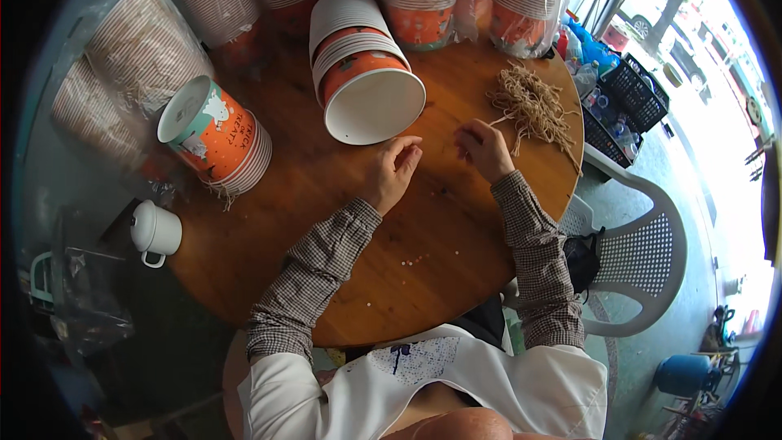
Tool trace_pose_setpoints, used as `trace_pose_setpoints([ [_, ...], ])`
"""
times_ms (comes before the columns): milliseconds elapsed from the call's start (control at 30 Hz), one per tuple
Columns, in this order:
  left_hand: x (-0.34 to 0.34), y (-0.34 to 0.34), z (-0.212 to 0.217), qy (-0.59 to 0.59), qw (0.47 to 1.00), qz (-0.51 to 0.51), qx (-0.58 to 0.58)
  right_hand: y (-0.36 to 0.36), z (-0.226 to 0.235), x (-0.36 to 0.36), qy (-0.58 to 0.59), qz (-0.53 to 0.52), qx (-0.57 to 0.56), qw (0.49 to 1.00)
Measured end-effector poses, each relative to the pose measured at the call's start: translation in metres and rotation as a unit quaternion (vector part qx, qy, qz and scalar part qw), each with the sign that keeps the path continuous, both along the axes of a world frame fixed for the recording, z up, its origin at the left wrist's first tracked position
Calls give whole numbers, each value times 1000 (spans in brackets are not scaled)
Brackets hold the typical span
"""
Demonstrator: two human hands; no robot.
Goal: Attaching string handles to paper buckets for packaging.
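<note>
My left hand (393, 174) is over the middle of the wooden table, just below the rim of a stack of paper buckets (362, 106). Its fingers are curved with the thumb apart, and nothing shows in them. The stack lies on its side, its white open mouth toward me and orange printed walls behind. To the right, my right hand (486, 151) has its fingers drawn together in a pinch. A thin strand reaches it from a tangled pile of tan string (533, 106); whether the fingertips grip it is hidden.
An upturned orange stack of buckets (224, 134) stands at left, string by its rim. Plastic-wrapped bucket stacks (151, 41) line the far and left edges. A white lidded mug (156, 231) sits at the left edge. On the right are a white plastic chair (643, 248) and black crates (631, 102).
</note>
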State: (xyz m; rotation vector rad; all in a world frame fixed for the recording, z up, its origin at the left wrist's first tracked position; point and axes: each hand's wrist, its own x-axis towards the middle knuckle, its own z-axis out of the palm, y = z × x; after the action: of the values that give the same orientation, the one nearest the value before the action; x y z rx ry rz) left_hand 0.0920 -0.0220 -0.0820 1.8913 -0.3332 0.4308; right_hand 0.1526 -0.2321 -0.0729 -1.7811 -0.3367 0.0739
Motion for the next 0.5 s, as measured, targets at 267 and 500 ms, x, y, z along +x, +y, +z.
trace_pose_setpoints([
  [267, -6, 18, -4, -81, 986, 53, 135, 19, -13, -1, -61, 78, -109, 989],
  [500, 18, 22, -5, -22, 995, 85, -38, 30, -3, 20, -26, 107, -69, 992],
])
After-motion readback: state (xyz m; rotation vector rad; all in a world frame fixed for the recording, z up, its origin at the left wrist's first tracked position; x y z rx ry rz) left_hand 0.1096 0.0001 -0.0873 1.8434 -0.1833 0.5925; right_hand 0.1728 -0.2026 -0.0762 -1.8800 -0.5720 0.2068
